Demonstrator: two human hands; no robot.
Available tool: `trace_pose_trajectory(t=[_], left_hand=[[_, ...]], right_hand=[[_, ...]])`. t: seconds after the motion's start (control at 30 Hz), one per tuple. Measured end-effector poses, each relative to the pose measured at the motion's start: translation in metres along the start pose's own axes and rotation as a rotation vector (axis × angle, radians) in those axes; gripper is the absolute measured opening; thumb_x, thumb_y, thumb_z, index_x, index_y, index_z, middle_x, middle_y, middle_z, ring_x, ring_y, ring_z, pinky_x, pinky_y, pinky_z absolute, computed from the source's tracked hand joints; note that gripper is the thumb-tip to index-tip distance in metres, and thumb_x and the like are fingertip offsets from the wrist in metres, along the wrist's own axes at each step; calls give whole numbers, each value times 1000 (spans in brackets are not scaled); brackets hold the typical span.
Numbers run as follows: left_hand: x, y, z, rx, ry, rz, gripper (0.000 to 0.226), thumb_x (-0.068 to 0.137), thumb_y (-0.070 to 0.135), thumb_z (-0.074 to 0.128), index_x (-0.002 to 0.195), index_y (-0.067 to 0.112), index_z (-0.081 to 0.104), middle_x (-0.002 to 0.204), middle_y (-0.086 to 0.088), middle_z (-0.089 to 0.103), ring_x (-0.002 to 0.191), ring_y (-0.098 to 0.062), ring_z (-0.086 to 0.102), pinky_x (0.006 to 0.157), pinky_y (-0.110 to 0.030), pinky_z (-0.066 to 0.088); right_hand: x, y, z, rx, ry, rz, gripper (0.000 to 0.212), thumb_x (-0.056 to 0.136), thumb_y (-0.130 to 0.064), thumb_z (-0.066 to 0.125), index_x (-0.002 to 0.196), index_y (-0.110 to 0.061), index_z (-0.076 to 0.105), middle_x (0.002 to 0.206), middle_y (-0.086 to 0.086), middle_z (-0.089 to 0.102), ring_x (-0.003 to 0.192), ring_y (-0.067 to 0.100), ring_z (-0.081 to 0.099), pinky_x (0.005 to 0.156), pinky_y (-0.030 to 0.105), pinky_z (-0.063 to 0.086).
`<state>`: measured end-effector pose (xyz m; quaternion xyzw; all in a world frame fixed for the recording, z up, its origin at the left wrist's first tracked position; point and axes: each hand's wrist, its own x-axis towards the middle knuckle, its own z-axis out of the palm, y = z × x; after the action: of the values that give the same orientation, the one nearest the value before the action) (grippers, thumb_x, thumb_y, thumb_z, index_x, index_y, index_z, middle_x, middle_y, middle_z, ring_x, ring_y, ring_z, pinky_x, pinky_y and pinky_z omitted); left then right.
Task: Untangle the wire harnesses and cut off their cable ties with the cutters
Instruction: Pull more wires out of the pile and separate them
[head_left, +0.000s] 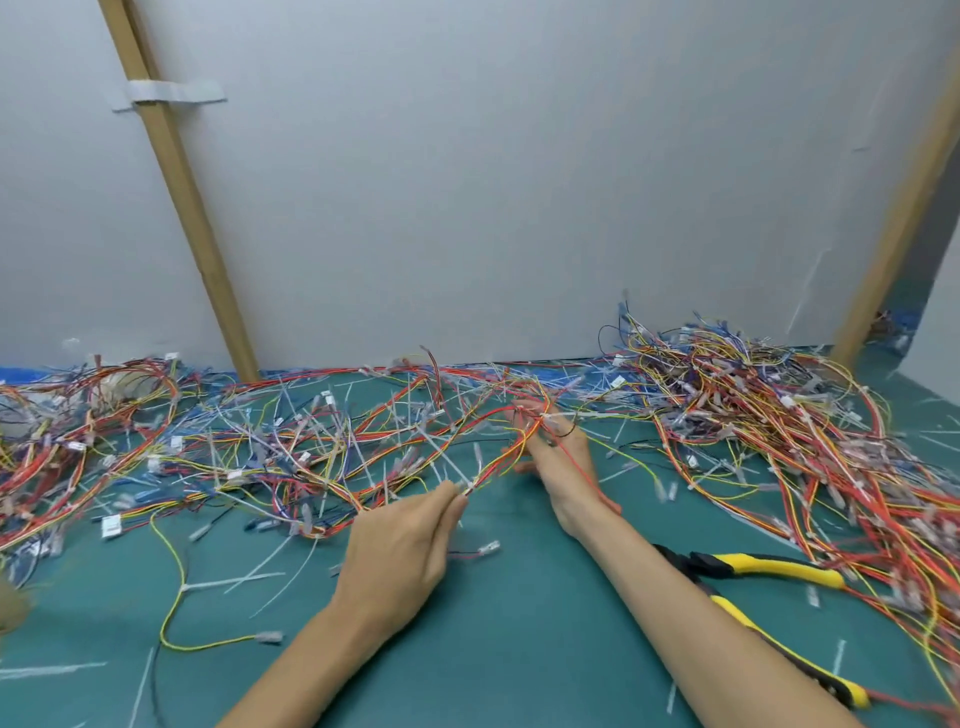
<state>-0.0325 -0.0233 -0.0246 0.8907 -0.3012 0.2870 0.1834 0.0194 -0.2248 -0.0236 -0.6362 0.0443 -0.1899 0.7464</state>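
Note:
My left hand (400, 551) pinches a red, orange and yellow wire harness (498, 460) at a white cable tie (465, 486) near its fingertips. The same harness runs up and right to my right hand (558, 452), whose fingers are hooked into its strands farther back on the green mat. The harness is stretched between both hands and trails left into a tangle of wires (249, 447). The yellow-handled cutters (763, 566) lie on the mat to the right of my right forearm, with nothing holding them.
A dense heap of harnesses (779, 415) fills the right side of the green mat (519, 649). Cut white tie scraps (234, 579) and a loose yellow wire (176, 592) lie at the front left. A white wall with cardboard strips (182, 192) closes the back.

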Motion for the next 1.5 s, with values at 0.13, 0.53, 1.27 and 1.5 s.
trace_pose_trajectory(t=[0.13, 0.53, 1.27, 1.5], left_hand=[[7, 0, 10, -30, -41, -60, 8, 104, 24, 38, 98, 26, 43, 54, 2, 52, 53, -27, 50, 61, -34, 45], [7, -9, 11, -389, 41, -204, 18, 102, 24, 36, 92, 36, 45, 81, 22, 51, 76, -5, 49, 69, -20, 36], [6, 0, -19, -606, 380, -221, 21, 103, 23, 36, 93, 34, 51, 88, 14, 57, 71, -7, 52, 61, -18, 44], [14, -27, -32, -595, 481, -311, 22, 103, 21, 34, 91, 22, 52, 65, 10, 46, 53, -6, 44, 53, -11, 34]], right_hand=[[7, 1, -2, -74, -131, -51, 56, 92, -2, 66, 140, -28, 55, 119, -6, 69, 78, 12, 63, 56, 25, 49], [36, 14, 8, -164, -154, 13, 31, 102, -3, 50, 85, -16, 72, 69, -3, 64, 63, 19, 57, 47, 23, 46], [92, 23, 45, -542, 366, 65, 21, 93, -15, 65, 86, -1, 79, 74, 19, 73, 78, 30, 65, 74, 27, 44], [116, 25, 46, -499, 353, 256, 14, 89, -11, 69, 75, -10, 69, 71, 9, 64, 64, 23, 58, 52, 27, 47]])
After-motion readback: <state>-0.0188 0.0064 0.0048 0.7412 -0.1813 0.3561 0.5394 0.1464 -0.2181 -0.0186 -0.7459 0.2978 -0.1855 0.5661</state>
